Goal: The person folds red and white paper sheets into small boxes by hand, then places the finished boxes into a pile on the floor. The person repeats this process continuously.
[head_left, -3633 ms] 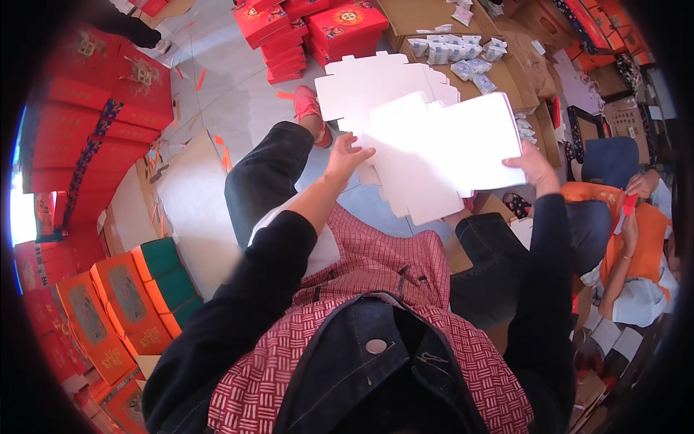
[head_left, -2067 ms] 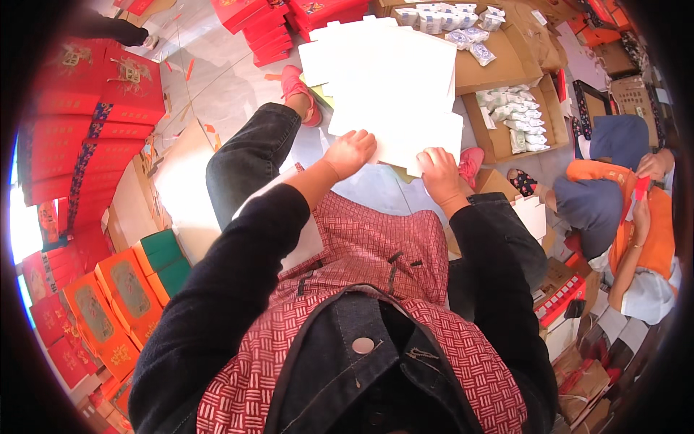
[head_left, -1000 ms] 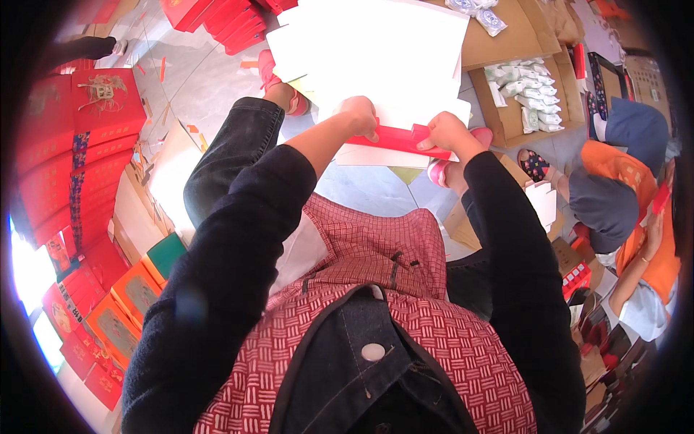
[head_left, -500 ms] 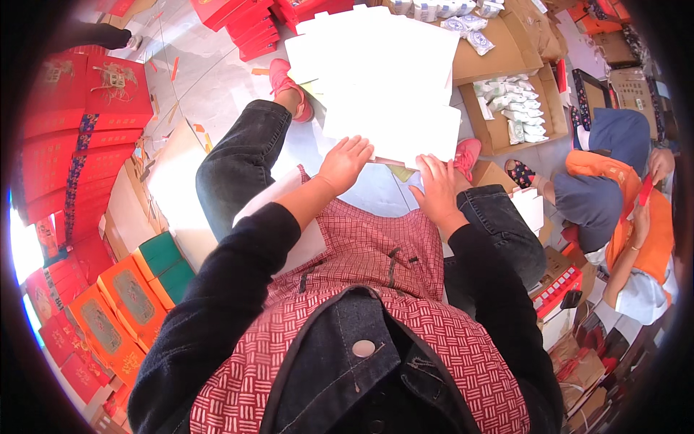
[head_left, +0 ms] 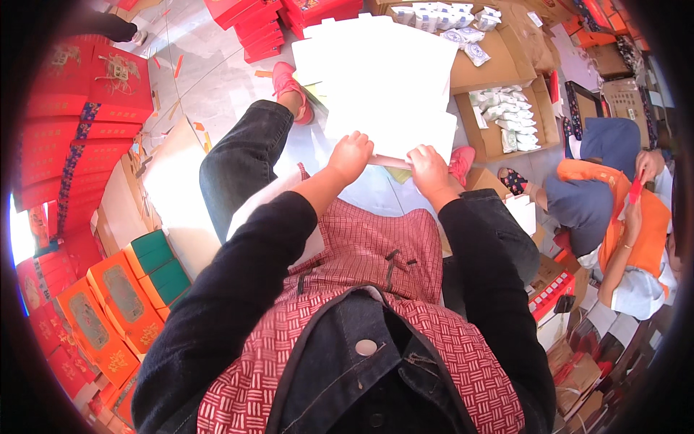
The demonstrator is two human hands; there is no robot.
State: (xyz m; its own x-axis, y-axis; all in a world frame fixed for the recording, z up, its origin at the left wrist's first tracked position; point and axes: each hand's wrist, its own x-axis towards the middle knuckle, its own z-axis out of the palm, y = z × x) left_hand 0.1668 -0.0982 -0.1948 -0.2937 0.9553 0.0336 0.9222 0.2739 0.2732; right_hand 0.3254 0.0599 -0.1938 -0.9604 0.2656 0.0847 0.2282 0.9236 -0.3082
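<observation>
A large flat white cardboard box blank point(head_left: 383, 79) with notched edges is held out in front of me over my knees. My left hand point(head_left: 350, 155) grips its near edge on the left side. My right hand point(head_left: 428, 166) pinches the same near edge on the right, where a thin flap is bent up between the two hands. Both arms wear black sleeves. Below the sheet my legs in dark trousers and red shoes point(head_left: 290, 84) show.
Stacks of red gift boxes point(head_left: 69, 123) stand at the left, orange and green boxes point(head_left: 123, 296) at lower left. Open brown cartons point(head_left: 506, 116) of small white packets lie beyond the sheet. A person in an orange vest point(head_left: 614, 217) sits at the right.
The white sheet has been turned and brought nearer to my body, and both hands have slid from its sides to its near edge, now close together.
</observation>
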